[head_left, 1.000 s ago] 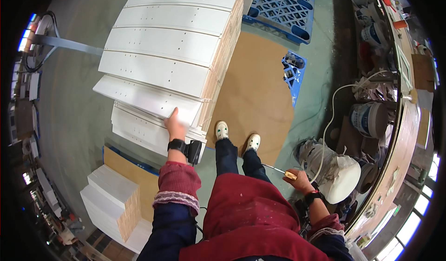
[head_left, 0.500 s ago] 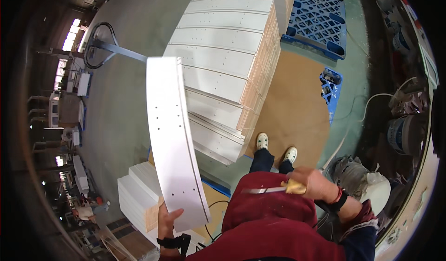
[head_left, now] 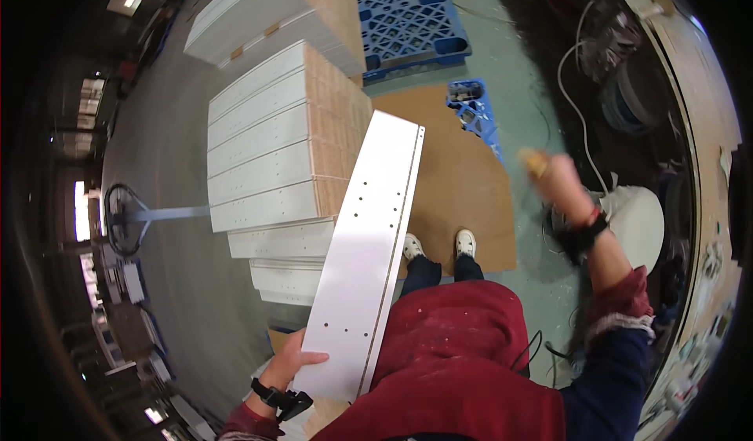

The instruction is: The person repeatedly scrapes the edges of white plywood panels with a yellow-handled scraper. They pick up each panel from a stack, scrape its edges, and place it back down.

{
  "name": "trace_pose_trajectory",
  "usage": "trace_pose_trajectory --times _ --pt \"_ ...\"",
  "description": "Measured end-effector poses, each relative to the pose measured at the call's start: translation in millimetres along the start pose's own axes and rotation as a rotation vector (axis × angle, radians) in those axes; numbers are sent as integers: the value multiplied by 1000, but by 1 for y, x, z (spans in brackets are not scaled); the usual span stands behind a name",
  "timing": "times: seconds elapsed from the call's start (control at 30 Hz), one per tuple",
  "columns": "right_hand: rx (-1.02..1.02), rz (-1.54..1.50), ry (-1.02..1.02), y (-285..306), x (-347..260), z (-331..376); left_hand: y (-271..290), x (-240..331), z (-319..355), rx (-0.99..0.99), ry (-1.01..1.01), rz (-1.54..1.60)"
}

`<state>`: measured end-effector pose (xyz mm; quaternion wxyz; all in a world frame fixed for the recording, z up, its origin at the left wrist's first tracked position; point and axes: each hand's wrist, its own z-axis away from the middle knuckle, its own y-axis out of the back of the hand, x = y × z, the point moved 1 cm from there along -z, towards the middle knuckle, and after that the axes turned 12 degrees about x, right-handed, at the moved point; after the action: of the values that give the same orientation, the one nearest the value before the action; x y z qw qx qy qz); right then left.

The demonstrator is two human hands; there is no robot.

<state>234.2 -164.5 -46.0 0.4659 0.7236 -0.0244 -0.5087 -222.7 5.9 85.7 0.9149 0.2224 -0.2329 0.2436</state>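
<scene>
— Gripping the white panel (head_left: pixel 365 264) by its near end, our left hand (head_left: pixel 292 360) has thumb on top and fingers beneath; a moment ago it stood steeper, now it lies across our front.

— And our right hand (head_left: pixel 555 180)?

— Raised beside the panel, closed on a small yellowish tool (head_left: pixel 533 161). Beyond the panel's far end sits the stack of boards (head_left: pixel 271 154), one lighter.

You have no packages, labels, signs or screens in view here. Nothing in the frame shows a printed face or display.
</scene>
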Motion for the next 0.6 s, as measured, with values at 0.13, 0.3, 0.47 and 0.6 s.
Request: trace_pose_trajectory --times 0.13,0.3,0.47,0.6 --pt "-364 294 132 11 35 47 -23 43 -27 -134 40 45" --pt "88 259 -272 22 84 64 -42 79 -61 -175 -94 -355" --pt "-510 186 88 -19 37 106 -75 105 -92 -249 129 -188" --pt "-125 42 -251 -8 63 108 -77 107 -106 -297 222 -45"
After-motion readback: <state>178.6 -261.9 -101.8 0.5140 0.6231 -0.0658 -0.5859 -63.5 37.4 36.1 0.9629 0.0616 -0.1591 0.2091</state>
